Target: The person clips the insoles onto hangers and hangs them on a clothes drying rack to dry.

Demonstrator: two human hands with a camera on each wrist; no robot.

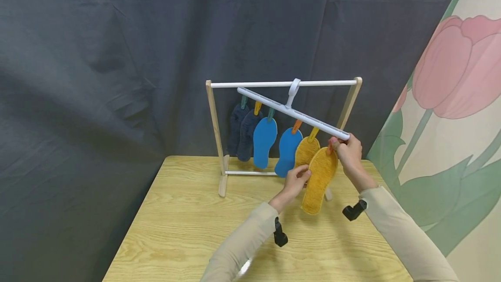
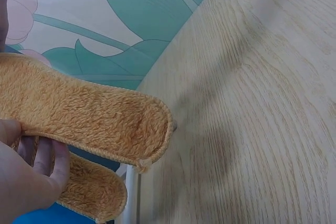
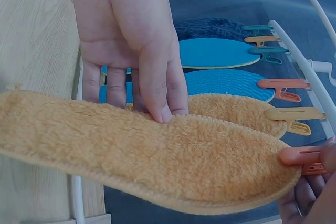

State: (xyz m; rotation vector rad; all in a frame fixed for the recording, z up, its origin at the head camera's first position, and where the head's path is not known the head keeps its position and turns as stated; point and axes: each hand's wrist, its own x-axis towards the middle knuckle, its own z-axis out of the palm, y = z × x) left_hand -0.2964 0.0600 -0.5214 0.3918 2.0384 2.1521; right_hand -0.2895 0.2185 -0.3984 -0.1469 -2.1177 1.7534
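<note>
At the lowered right end of a white clip hanger (image 1: 309, 119), a fuzzy yellow insole (image 1: 320, 182) hangs from an orange-red clothespin (image 3: 302, 156). My right hand (image 1: 349, 153) pinches that clothespin just under the bar. Thumb in front and fingers behind, my left hand (image 1: 295, 182) pinches the insole's left edge. Behind it another yellow insole (image 3: 231, 108) hangs from a yellow clip (image 3: 294, 114). Farther left along the bar are two blue insoles (image 1: 265, 140) and two dark fuzzy insoles (image 1: 249, 136), each in its own clip.
The hanger's hook (image 1: 294, 88) sits over the top rail (image 1: 250, 85) of a wooden-ended rack, and the bar slopes down to the right. The rack stands at the back of a wooden table (image 1: 176, 229). Behind is a dark curtain (image 1: 156, 55); at right, a tulip-painted wall (image 1: 450, 151).
</note>
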